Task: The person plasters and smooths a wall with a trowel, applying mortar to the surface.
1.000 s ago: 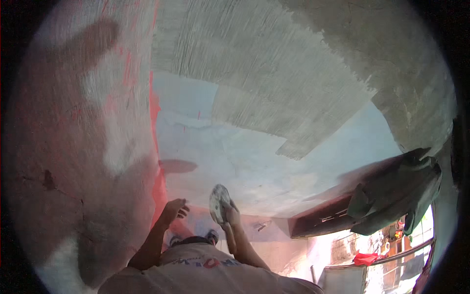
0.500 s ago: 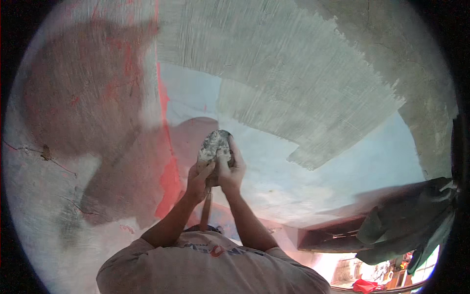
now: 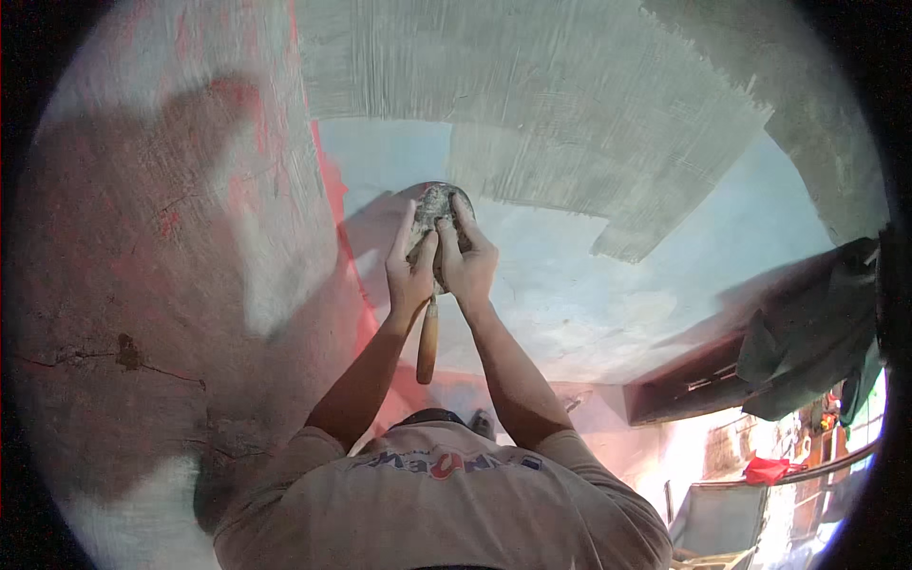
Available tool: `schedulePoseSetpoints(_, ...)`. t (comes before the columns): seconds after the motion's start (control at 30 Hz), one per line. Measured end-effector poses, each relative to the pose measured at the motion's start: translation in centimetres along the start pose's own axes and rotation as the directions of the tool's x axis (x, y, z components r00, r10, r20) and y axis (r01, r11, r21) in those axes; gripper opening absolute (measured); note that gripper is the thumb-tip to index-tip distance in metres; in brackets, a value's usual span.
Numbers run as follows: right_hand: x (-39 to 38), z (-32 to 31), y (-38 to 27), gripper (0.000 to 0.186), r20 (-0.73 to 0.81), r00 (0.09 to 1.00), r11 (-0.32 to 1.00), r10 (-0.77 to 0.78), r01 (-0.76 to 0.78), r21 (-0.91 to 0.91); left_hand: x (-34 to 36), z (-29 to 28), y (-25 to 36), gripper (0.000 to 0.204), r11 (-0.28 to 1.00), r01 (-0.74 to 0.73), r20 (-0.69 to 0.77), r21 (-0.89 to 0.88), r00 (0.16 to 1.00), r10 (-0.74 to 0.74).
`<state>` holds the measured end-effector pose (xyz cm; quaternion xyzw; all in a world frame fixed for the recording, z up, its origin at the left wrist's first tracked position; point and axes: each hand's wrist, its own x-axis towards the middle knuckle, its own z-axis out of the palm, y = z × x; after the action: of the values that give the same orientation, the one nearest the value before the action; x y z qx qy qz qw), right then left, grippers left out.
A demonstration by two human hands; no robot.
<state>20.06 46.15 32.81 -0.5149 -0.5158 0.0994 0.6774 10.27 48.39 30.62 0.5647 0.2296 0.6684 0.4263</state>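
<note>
Between my two hands is a trowel-like tool with a dark, rounded, plaster-smeared head point(image 3: 439, 201). Its wooden handle point(image 3: 428, 347) hangs down toward me between my wrists. My left hand point(image 3: 413, 273) grips the head's left side, the thumb on its face and the fingers along the edge. From the right side my right hand point(image 3: 470, 264) grips it the same way, its thumb close to the left one. The fingers hide much of the lower head, and I cannot tell how the handle joins it.
Ahead is a pale blue wall point(image 3: 532, 237) with a grey, streaky plaster patch point(image 3: 589, 114). A red strip point(image 3: 328, 176) runs down beside a rough, cracked wall on the left. A dark cloth point(image 3: 807, 332) hangs over a ledge at right; a red thing point(image 3: 768, 470) lies below.
Both hands and the tool sit higher in the picture, with the arms stretched farther out. More of the wooden handle shows. The view has shifted, and the shadows on the wall have moved.
</note>
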Motion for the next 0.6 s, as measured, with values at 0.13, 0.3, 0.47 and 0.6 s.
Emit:
schedulePoseSetpoints(0.13,0.3,1.7,1.7,0.042,-0.045,0.999,0.999,0.026,-0.027,-0.025,1.1,-1.2,-1.5,0.044,0.996,-0.021,0.051,0.085,0.999,0.017)
schedulePoseSetpoints(0.3,0.3,2.8,2.0,0.042,-0.075,0.997,0.999,-0.011,0.015,0.048,1.9,-2.1,-2.7,0.045,0.997,-0.021,0.045,0.078,0.999,0.018)
schedulePoseSetpoints(0.47,0.2,2.3,1.5,0.044,-0.032,0.999,0.999,-0.017,0.019,0.050,1.7,-1.8,-2.7,0.046,0.998,-0.037,0.053,0.058,0.998,0.034)
schedulePoseSetpoints(0.6,0.4,2.3,1.5,0.045,-0.012,0.995,0.993,0.098,-0.097,0.061,1.7,-1.8,-2.6,0.047,0.995,-0.028,0.062,0.094,0.998,0.022)
